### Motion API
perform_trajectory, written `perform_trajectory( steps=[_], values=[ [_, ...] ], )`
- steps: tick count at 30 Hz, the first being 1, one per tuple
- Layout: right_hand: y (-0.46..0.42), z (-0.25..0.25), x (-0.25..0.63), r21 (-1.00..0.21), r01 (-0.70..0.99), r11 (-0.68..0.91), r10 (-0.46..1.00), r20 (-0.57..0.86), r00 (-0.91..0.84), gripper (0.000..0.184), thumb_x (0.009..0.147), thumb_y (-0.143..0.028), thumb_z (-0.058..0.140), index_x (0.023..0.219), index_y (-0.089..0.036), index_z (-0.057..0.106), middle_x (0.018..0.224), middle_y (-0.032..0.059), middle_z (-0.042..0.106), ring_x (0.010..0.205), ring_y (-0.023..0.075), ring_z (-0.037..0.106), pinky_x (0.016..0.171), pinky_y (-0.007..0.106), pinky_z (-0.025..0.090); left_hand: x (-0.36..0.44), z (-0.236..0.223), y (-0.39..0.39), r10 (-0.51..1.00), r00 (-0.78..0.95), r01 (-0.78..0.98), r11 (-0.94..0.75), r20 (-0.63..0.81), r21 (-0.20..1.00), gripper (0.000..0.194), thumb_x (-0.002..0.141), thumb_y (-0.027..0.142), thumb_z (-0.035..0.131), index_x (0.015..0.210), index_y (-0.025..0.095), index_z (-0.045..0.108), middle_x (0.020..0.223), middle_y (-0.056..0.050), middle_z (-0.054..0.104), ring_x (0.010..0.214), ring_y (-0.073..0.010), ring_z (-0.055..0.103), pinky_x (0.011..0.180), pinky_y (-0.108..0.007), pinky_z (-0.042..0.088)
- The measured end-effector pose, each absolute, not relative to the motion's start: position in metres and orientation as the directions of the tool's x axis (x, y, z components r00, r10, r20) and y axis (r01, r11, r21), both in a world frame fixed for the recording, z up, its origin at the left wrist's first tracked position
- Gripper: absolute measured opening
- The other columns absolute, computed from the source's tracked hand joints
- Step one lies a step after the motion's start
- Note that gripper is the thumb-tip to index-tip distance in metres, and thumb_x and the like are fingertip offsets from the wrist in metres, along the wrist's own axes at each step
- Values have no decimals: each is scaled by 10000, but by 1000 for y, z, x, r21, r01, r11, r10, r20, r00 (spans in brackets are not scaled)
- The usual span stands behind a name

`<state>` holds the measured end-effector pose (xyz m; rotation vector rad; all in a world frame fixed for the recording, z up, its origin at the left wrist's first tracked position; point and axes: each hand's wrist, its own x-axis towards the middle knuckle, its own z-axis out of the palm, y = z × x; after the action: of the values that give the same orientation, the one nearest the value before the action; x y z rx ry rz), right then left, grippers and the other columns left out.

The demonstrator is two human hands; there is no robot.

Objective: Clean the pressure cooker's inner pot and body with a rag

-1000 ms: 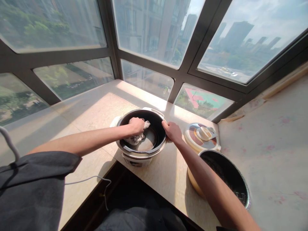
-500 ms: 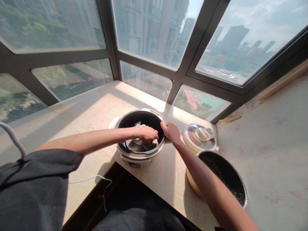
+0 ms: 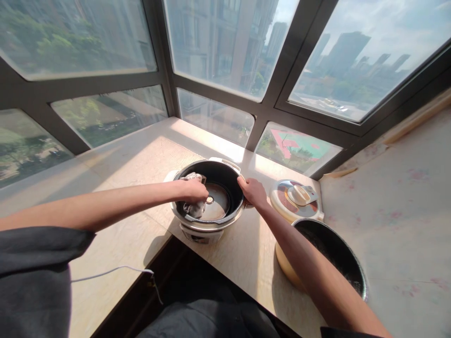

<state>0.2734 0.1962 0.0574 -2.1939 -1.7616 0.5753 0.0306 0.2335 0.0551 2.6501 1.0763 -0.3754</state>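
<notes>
Room: a sunlit window corner with a pale desk (image 3: 243, 263), bright patches and shadows lying across it.
Near edge: a thin grey cord (image 3: 116, 268) crosses the desk at left and droops over the edge into a dark gap; the person's dark sleeve (image 3: 38, 253) is beside it.
Pot at right: a deep pot (image 3: 287, 267) with a yellowish outside and black inside stands uncovered; the right forearm crosses in front of it, and the inside is too dark to tell what it holds.
Cooker: a pale, round cooker (image 3: 207, 226) stands uncovered on the desk, near the middle; its inner wall is black, and a small round piece (image 3: 210, 200) sits at the centre of its greyish bottom.
In the cooker: a crumpled, light cloth (image 3: 194, 210), bunched against the left side of the inner wall.
Left hand: the left hand (image 3: 196, 191) is inside the cooker, fingers curled around the cloth.
Right hand: the right hand (image 3: 253, 191) is closed over the cooker's right rim, thumb on top.
Lid: a round, patterned lid (image 3: 280, 202) with a raised handle, just behind the pot.
Wall: pale, with faint pink flowers (image 3: 394, 216).
Beyond: dark-framed windows (image 3: 214, 42), trees and hazy buildings outside.
</notes>
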Motion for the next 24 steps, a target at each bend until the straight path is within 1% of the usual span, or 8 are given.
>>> perform_trajectory(
  steps=[2, 5, 10, 13, 16, 17, 21, 24],
  values=[
    [196, 57, 273, -447, 866, -226, 973, -139, 182, 521, 1020, -527, 407, 712, -199, 669, 823, 104, 728, 780, 231, 642, 604, 298, 305, 37, 60, 243, 591, 721, 666, -735, -362, 124, 121, 614, 113, 658, 620, 221, 714, 831, -95, 770, 967, -262, 684, 997, -350, 427],
    [197, 57, 273, -445, 864, -233, 971, -147, 186, 521, 1021, -531, 412, 705, -200, 661, 827, 100, 729, 782, 228, 644, 604, 294, 303, 44, 66, 253, 557, 747, 627, -772, -363, 106, 162, 649, 105, 644, 679, 234, 738, 954, -84, 790, 1106, -270, 647, 1055, -368, 382],
    [197, 56, 273, -446, 862, -241, 970, -144, 197, 529, 1019, -545, 412, 707, -199, 663, 837, 101, 734, 803, 237, 654, 604, 293, 300, 50, 69, 260, 534, 764, 597, -798, -362, 82, 262, 654, 81, 657, 788, 265, 786, 1059, -76, 790, 1161, -285, 632, 994, -366, 406],
    [196, 56, 273, -444, 864, -238, 970, -145, 193, 538, 1023, -544, 411, 721, -191, 683, 846, 111, 737, 809, 238, 662, 608, 292, 312, 55, 70, 264, 569, 748, 619, -784, -341, 50, 402, 680, 101, 663, 1005, 291, 803, 1177, -62, 770, 1152, -284, 647, 932, -340, 450],
    [196, 56, 273, -449, 863, -232, 972, -144, 187, 549, 1031, -544, 413, 744, -181, 710, 853, 120, 741, 817, 236, 675, 618, 285, 333, 61, 71, 268, 652, 702, 689, -723, -287, 43, 524, 741, 144, 640, 1235, 289, 741, 1253, -82, 740, 1092, -282, 682, 885, -335, 495],
    [196, 56, 274, -452, 862, -231, 972, -143, 186, 553, 1032, -547, 414, 749, -179, 715, 856, 122, 743, 819, 237, 678, 620, 284, 339, 63, 73, 269, 677, 682, 714, -698, -276, 51, 518, 758, 161, 633, 1253, 278, 729, 1241, -88, 742, 1066, -283, 694, 869, -335, 508],
    [196, 56, 274, -471, 853, -227, 973, -135, 185, 553, 1026, -563, 424, 754, -181, 716, 875, 130, 751, 819, 243, 680, 621, 289, 353, 68, 83, 266, 753, 606, 793, -599, -256, 114, 423, 780, 187, 608, 1177, 248, 742, 1174, -75, 765, 1034, -268, 716, 841, -311, 533],
    [196, 57, 274, -483, 847, -224, 974, -127, 186, 540, 1021, -563, 430, 740, -188, 698, 874, 128, 747, 821, 247, 674, 616, 290, 347, 68, 100, 256, 818, 546, 835, -517, -179, 188, 427, 760, 159, 590, 1143, 255, 753, 1118, -52, 784, 1017, -251, 721, 842, -284, 536]
  ],
)
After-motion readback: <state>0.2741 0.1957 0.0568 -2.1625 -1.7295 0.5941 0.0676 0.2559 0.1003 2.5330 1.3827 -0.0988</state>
